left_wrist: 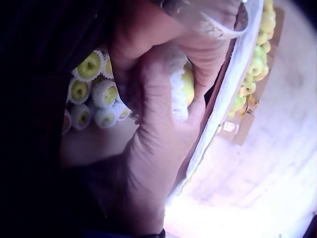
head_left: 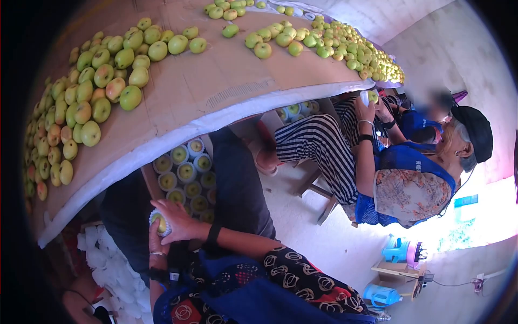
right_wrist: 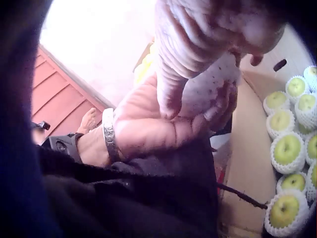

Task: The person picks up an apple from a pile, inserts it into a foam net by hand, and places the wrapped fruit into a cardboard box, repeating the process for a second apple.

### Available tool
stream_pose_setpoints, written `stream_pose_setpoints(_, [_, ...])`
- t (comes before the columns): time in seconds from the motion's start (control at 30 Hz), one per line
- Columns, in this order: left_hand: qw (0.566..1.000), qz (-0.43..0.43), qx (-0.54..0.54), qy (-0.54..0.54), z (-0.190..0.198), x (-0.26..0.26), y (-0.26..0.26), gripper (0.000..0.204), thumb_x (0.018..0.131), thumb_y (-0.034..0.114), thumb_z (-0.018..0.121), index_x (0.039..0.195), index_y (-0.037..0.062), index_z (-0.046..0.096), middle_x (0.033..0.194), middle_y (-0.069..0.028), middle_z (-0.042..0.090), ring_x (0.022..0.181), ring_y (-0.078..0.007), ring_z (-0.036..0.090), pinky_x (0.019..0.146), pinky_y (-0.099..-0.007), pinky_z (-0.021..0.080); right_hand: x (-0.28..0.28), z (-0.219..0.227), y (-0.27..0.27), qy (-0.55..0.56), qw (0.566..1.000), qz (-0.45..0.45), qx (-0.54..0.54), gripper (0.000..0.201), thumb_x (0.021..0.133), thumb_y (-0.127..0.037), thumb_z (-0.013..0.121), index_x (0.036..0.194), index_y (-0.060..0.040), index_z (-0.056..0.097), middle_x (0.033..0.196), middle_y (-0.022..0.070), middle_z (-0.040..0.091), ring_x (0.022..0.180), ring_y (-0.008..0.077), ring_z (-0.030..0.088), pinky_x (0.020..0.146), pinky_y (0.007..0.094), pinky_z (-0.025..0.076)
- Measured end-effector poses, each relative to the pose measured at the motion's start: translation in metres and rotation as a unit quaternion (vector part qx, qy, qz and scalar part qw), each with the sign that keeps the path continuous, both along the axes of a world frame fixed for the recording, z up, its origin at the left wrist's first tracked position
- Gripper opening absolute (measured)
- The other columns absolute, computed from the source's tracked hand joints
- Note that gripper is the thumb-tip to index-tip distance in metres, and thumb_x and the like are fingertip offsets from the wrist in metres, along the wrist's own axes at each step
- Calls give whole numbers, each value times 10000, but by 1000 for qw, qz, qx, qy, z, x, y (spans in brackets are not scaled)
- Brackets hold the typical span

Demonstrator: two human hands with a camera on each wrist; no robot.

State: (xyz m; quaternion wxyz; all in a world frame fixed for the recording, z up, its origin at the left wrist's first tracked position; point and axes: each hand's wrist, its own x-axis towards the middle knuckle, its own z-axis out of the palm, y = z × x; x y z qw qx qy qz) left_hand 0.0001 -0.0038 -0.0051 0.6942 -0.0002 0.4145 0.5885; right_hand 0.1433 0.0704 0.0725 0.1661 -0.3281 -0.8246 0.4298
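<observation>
Both hands meet around one yellow-green apple in a white foam net, in front of the body. My left hand, with a bracelet at its wrist, cups the apple from below in the right wrist view. From the other side my right hand grips the netted apple, its thumb pressed along the net. In the left wrist view the two hands hide much of the apple, and a strip of yellow-green skin shows beside the net. Just beyond the hands, a cardboard box holds rows of netted apples.
A cardboard-covered table with a white padded edge carries heaps of loose apples. White foam nets are piled at lower left. Another person sits to the right, holding an apple. Blue jugs stand by the wall.
</observation>
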Motion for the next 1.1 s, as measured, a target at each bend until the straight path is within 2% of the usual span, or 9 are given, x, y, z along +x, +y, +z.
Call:
stream_pose_setpoints(0.07, [993,47,-12,-111,5,0,2,500,812,250,599,1229,42,419,1172,-109,503,1084,-262,504,938,-406,403,-3,-9,3,130,986,-76,-78,877,697,-353,696,1359,-40,214,1324,222,319,1241,332,330,1025,396,254])
stream_pose_setpoints(0.2, [998,36,10,42,-11,-1,-2,522,767,169,641,1217,27,416,1155,-121,505,1032,-280,534,902,-404,436,-6,-19,6,162,945,-124,-255,598,809,-344,578,1257,0,383,1217,196,457,1153,313,435,958,364,337])
stream_pose_setpoints(0.37, [999,24,10,41,-3,-1,-1,510,753,104,652,1206,47,424,1135,-105,512,1043,-243,532,885,-383,451,-26,-56,-10,221,944,-156,-190,274,903,-230,461,1098,-40,488,955,121,558,911,196,546,829,312,416])
stream_pose_setpoints(0.47, [998,-18,21,56,0,0,-1,475,767,115,654,1195,48,459,1138,-78,531,1063,-235,526,928,-375,428,-24,-65,-13,197,939,-152,-239,268,919,-228,430,1100,-40,490,937,120,565,891,195,555,823,316,424])
stream_pose_setpoints(0.53, [996,-20,-6,82,1,4,2,443,785,75,628,1196,47,464,1117,-81,547,1041,-228,540,910,-367,437,-21,-80,-14,184,957,-171,-148,281,935,-240,401,1086,-25,499,923,118,567,881,179,557,819,315,432])
stream_pose_setpoints(0.57, [997,-10,-1,81,-1,5,2,412,797,56,613,1184,46,472,1105,-81,556,1025,-222,548,889,-357,446,-12,-50,-8,119,949,-152,-251,305,951,-252,369,1080,-14,510,949,102,571,897,161,551,820,306,437])
stream_pose_setpoints(0.63, [997,-20,21,67,-4,5,0,343,801,83,623,1121,72,501,1076,-61,558,1001,-202,552,871,-349,453,-12,-56,-12,299,863,-141,-382,286,965,-214,354,1103,-26,519,1012,62,559,933,132,528,825,274,438])
stream_pose_setpoints(0.73, [999,37,21,-1,5,14,5,265,881,267,531,1107,132,504,1050,-48,564,999,-186,550,885,-380,439,-18,-69,-13,312,851,-176,-385,308,964,-260,371,1070,-21,534,941,45,569,872,96,529,783,250,438])
stream_pose_setpoints(1.1, [999,45,-28,2,0,12,5,329,910,344,464,1104,82,505,1066,-53,573,997,-193,562,867,-383,456,-21,-71,-11,275,876,-163,-362,369,953,-314,373,1068,-6,540,931,45,575,857,95,521,774,232,425])
